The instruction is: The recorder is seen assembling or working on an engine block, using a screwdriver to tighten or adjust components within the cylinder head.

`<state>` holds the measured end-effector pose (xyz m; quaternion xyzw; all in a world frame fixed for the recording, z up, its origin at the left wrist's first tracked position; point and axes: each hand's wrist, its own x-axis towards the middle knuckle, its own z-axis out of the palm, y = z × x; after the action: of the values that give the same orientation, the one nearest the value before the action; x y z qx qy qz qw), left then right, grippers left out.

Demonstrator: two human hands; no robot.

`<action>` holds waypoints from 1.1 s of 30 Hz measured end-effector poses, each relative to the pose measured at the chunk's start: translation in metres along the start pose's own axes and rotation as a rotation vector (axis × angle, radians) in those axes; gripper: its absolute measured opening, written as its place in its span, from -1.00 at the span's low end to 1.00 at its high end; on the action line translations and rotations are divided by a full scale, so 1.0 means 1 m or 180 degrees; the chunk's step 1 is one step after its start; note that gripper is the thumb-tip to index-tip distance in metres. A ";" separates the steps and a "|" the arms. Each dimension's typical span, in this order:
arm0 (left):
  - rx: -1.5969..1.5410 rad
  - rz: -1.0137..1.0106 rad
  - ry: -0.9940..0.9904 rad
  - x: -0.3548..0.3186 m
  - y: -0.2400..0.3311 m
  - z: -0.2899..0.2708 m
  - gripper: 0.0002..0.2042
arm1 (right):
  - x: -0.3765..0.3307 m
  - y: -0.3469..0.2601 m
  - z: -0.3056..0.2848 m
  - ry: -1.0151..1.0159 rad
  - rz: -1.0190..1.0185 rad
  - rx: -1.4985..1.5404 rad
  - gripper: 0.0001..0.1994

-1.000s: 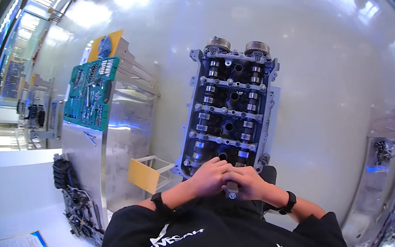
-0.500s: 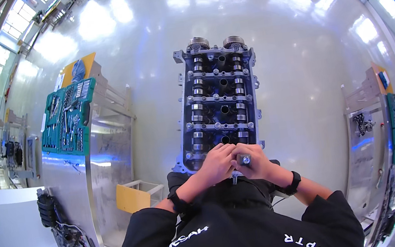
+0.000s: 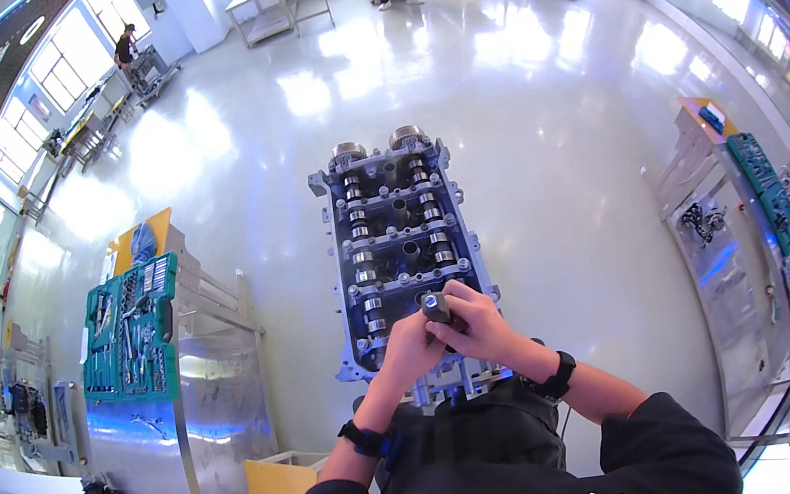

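Glossy floor (image 3: 561, 203) surrounds an engine cylinder head (image 3: 386, 240) at twelve o'clock, where the hands (image 3: 476, 327) now sit farther forward over its near end, right curled round a dark tool (image 3: 435, 309), seemingly within working reach, left's hold unclear.

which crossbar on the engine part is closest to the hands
The crossbar lowest in the picture, just beyond the left hand and right hand; the other crossbars sit farther up the engine part, toward its two round gears.
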<state>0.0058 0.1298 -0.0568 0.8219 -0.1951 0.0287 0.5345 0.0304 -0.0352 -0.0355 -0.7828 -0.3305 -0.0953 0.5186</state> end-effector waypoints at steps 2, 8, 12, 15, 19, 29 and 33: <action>-0.0206 -0.0121 0.0062 0.003 0.004 0.000 -0.81 | 0.001 -0.003 -0.003 0.0043 0.0032 0.0109 -0.83; -0.0209 -0.0029 0.0205 -0.001 -0.030 0.004 -0.78 | 0.010 0.008 -0.017 -0.0400 -0.0134 0.0761 -0.61; 0.0016 0.0176 0.0158 0.004 -0.013 -0.005 -0.82 | 0.019 -0.005 -0.026 -0.0715 0.0264 0.0972 -0.60; 0.0123 0.0551 0.0246 0.010 -0.019 0.003 -0.82 | 0.013 -0.009 -0.027 -0.0570 0.0307 0.0929 -0.60; -0.1036 -0.0164 0.0692 0.002 -0.024 0.018 -0.81 | -0.002 -0.014 -0.021 -0.0306 0.0047 0.0619 -0.61; -0.0746 -0.0231 0.0411 0.001 -0.032 0.004 -0.80 | -0.002 -0.015 -0.013 -0.0233 0.0277 0.0887 -0.67; 0.0071 0.0084 0.0222 0.004 -0.021 0.008 -0.80 | -0.010 -0.018 -0.016 -0.0064 0.0408 0.0796 -0.66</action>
<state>0.0152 0.1293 -0.0773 0.8236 -0.1868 0.0666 0.5314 0.0146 -0.0494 -0.0197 -0.7325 -0.2942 -0.0122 0.6138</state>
